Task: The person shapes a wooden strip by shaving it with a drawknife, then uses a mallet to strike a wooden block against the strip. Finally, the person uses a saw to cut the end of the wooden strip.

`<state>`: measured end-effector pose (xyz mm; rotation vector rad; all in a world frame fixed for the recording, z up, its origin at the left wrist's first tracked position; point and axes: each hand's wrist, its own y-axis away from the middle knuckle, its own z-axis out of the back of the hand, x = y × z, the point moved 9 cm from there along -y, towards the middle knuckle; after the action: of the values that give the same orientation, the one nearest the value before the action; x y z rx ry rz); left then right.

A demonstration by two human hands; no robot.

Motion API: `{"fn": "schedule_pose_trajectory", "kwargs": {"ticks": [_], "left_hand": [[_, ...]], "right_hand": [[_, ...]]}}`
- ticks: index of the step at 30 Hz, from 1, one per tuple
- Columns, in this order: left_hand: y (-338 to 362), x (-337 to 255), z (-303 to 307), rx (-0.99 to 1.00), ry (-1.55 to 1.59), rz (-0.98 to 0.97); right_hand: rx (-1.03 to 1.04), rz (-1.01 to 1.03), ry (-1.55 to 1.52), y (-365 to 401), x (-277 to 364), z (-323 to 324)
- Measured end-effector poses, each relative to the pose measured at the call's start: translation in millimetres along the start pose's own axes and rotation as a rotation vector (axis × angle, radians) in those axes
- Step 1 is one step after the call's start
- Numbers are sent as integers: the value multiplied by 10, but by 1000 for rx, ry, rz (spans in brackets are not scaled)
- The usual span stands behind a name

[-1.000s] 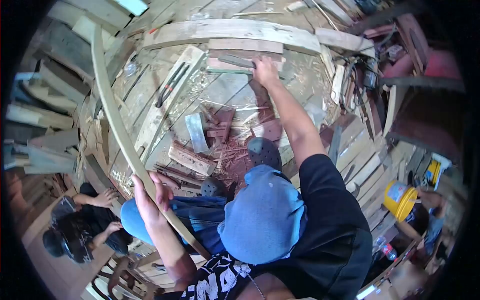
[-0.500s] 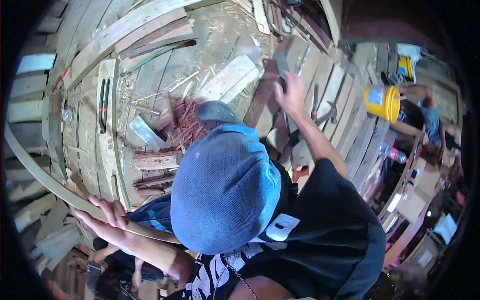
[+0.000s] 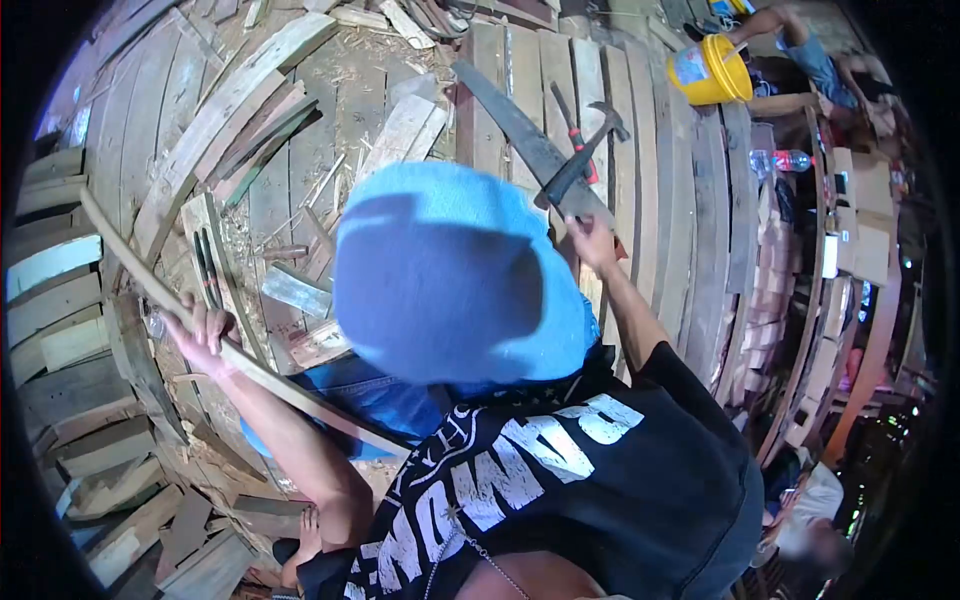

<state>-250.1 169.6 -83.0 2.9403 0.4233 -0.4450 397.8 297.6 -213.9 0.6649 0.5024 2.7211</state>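
My left hand (image 3: pixel 205 335) is closed around a long, curved wooden strip (image 3: pixel 140 265), which runs from the far left down to my lap. Near the centre right, my right hand (image 3: pixel 592 242) has its fingers closed at the wide lower end of a long grey blade, which looks like a saw (image 3: pixel 510 120). A reddish part, perhaps its handle, shows beside the hand. Across the blade lies a hammer (image 3: pixel 585 155) with a dark handle, and a red-handled tool (image 3: pixel 576 135) is beside it. A blue cap hides the middle of the view.
Wood offcuts (image 3: pixel 400 130) and curved boards (image 3: pixel 230 105) lie on the plank floor at upper left, near black-and-red pliers (image 3: pixel 207 265). A yellow bucket (image 3: pixel 722 70) stands upper right, with bottles (image 3: pixel 785 160) below. Other people are at upper right, lower right and lower left.
The view has shifted. My right hand has moved from the upper part of the blade to its lower end, below the hammer. My left hand still holds the strip, whose far end is higher.
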Motion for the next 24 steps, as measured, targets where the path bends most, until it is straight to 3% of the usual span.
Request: {"fn": "schedule_pose_trajectory", "kwargs": {"ticks": [2,4,5,8,11,14,18,20,22,24], "left_hand": [[-16,59,59,-58,-57,34],[-34,95,156,-16,-37,84],[-38,155,13,-5,-36,73],[-32,214,-83,-80,-105,43],[47,252,-133,-152,-190,-13],[118,316,-139,-210,-198,-16],[246,227,-138,-448,-340,-139],[295,171,-33,-458,-297,-122],[283,107,-83,-442,-312,-191],[316,95,-35,-620,-419,-166]], "right_hand": [[-120,-169,-195,-187,62,152],[-16,-248,-330,-304,342,238],[121,-103,-312,-748,151,5],[92,-199,-2,-690,678,368],[199,-228,48,-1101,565,113],[-159,-237,578,-1095,822,341],[-171,15,739,-1193,1116,379],[66,15,702,-1357,1042,187],[91,-18,718,-1385,1074,150],[152,43,811,-1591,1010,-15]]}}
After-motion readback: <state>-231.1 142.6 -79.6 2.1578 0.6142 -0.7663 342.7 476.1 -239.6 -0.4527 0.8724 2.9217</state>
